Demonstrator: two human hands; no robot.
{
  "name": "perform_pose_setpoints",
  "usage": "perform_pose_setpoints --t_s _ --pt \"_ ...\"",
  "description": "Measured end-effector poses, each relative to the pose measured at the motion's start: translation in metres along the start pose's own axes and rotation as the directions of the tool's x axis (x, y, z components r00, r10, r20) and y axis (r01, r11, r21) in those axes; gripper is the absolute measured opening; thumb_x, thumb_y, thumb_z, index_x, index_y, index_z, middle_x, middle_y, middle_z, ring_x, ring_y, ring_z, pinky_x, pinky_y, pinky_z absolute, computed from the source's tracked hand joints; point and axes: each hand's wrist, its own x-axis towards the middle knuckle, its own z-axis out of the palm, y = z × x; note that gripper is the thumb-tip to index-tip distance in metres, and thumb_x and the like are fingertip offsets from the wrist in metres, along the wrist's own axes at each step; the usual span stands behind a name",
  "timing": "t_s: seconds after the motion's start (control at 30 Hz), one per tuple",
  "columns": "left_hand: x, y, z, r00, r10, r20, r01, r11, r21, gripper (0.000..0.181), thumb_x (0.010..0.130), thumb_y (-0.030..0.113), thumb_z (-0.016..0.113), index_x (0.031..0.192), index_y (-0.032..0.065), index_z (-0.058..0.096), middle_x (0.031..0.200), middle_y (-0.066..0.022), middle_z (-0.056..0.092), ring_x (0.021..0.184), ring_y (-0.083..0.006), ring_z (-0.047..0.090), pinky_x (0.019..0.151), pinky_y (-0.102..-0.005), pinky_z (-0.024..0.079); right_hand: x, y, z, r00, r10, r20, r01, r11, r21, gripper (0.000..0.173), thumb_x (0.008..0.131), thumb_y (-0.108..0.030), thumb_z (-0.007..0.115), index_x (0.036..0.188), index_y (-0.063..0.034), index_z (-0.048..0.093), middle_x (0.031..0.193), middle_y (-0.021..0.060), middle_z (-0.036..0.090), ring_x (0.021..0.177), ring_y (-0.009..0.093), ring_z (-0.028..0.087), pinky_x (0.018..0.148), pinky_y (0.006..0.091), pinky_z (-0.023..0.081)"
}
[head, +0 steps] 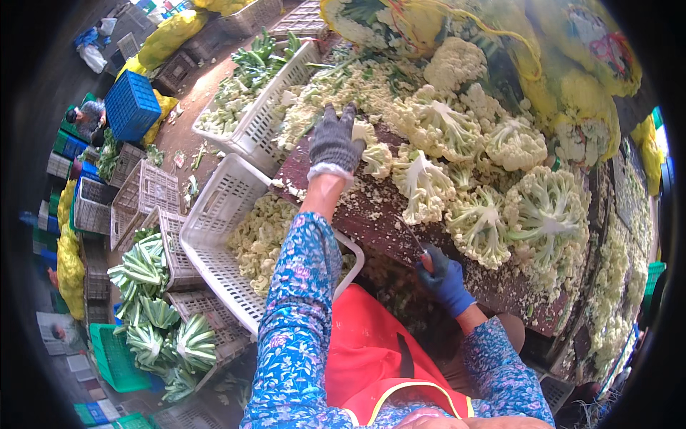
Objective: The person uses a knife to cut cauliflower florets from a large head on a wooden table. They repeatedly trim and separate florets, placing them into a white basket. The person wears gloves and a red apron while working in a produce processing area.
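My left hand, in a dark grey knitted glove, reaches over the far left of the dark red work table. Its fingers are apart, palm hidden, beside a small cauliflower floret. In a blue-coated glove, my right hand grips a knife by its orange-red handle near the table's front edge. The thin blade points away from me, towards a cut cauliflower piece. More cut cauliflower heads lie to its right, stems showing. Below my left forearm, a white plastic crate holds florets.
Yellow net bags of cauliflower stand at the table's far right. Another white crate, with leaves and trimmings, sits beyond the left edge. Crates with cut leaf stalks are on the floor at left. Farther off, a person is beside a blue crate.
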Motion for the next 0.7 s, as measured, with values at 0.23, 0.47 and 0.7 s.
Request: perform_pose_setpoints --t_s 0.23,0.47,0.7 --pt "0.015 -0.031 0.005 0.961 -0.259 0.101 0.267 0.756 -0.597 0.036 0.079 0.009 0.065 0.114 0.0081 0.069 0.107 -0.0135 0.071 0.091 -0.0235 0.068 0.084 -0.0329 0.053 0.003 -0.008 -0.003 1.000 -0.022 0.016 0.021 0.999 0.039 0.030 0.087 -0.024 0.063 0.115 -0.0120 0.060 0.084 0.0174 0.067 0.074 0.038 0.065 0.062 0.0448 0.052" --pt "-0.080 -0.069 0.018 0.820 -0.514 0.253 0.083 -0.331 -0.940 0.031 0.086 -0.002 0.063 0.115 0.0068 0.057 0.095 -0.0067 0.065 0.078 -0.0190 0.065 0.069 -0.0304 0.060 0.005 -0.015 -0.005 0.999 -0.034 -0.017 0.036 0.997 0.073 0.028 0.089 -0.023 0.062 0.116 -0.0144 0.060 0.089 0.0181 0.067 0.077 0.039 0.065 0.063 0.0456 0.052" --pt "-0.176 -0.006 0.058 0.673 -0.558 0.485 0.128 -0.559 -0.820 0.022 0.089 0.005 0.063 0.111 0.0068 0.061 0.099 -0.0089 0.065 0.083 -0.0222 0.066 0.067 -0.0303 0.060 0.002 -0.041 0.012 0.995 -0.088 -0.036 0.091 0.991 0.094 0.031 0.087 -0.026 0.064 0.116 -0.0168 0.057 0.096 0.0152 0.068 0.082 0.039 0.066 0.069 0.0447 0.054"
